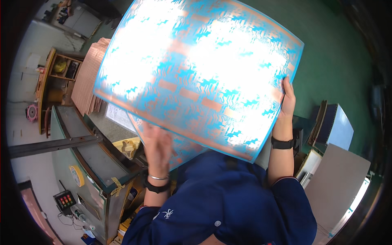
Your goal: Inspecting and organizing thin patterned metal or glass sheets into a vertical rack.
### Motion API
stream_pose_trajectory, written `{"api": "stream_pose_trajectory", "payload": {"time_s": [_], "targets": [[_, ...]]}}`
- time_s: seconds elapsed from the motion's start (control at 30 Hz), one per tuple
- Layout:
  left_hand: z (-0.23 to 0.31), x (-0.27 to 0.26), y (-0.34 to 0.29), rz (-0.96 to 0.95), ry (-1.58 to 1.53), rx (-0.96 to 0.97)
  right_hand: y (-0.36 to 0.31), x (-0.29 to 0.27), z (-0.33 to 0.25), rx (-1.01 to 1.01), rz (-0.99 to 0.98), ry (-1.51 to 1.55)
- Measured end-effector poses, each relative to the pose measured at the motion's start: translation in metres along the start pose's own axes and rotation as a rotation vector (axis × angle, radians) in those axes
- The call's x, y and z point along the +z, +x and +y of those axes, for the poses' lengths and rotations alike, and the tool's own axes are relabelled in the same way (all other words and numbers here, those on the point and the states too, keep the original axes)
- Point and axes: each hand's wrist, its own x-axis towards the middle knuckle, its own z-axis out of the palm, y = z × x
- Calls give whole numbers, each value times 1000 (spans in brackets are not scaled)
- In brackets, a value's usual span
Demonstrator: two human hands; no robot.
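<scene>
A large circuit board panel, blue and copper with a fine repeated pattern, is held up tilted in front of me. Glare whitens much of its face. My right hand grips its right edge, fingertips on the front and the rest of the grip partly hidden. Close to the lower left edge is my left hand, smeared by motion; whether its fingers touch a panel cannot be made out. Below the raised panel, part of a second blue and copper panel shows near my body.
Copper-coloured sheets stand stacked at the left, beside a paper sheet and a yellow object. A framed cabinet carries a tape roll. At right are blue-faced boards and a grey board.
</scene>
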Motion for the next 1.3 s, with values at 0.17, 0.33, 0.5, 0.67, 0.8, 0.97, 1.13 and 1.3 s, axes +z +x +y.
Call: {"api": "stream_pose_trajectory", "payload": {"time_s": [0.17, 0.33, 0.5, 0.67, 0.8, 0.97, 1.13, 1.3], "targets": [[-30, 32, -28, -130, 55, -212, -16, 24, 30, 102, -185, 379], [2, 11, -10, -49, 200, -120, 0, -4, 3, -13, -67, 109], [29, 15, 8, 184, 273, 90, -4, -8, -21, -58, -36, -226], [30, 3, 13, 142, 216, 105, -12, -5, -19, -69, -53, -369], [31, -11, 15, 99, 197, 125, -15, -8, -18, -87, -69, -311], [30, -27, 16, 106, 191, 132, -21, 0, -17, -115, -114, -351], [29, -40, 16, 106, 189, 161, -24, 3, -18, -99, -106, -356], [28, -39, 20, 113, 187, 155, -24, 0, -21, -79, -113, -349]]}}
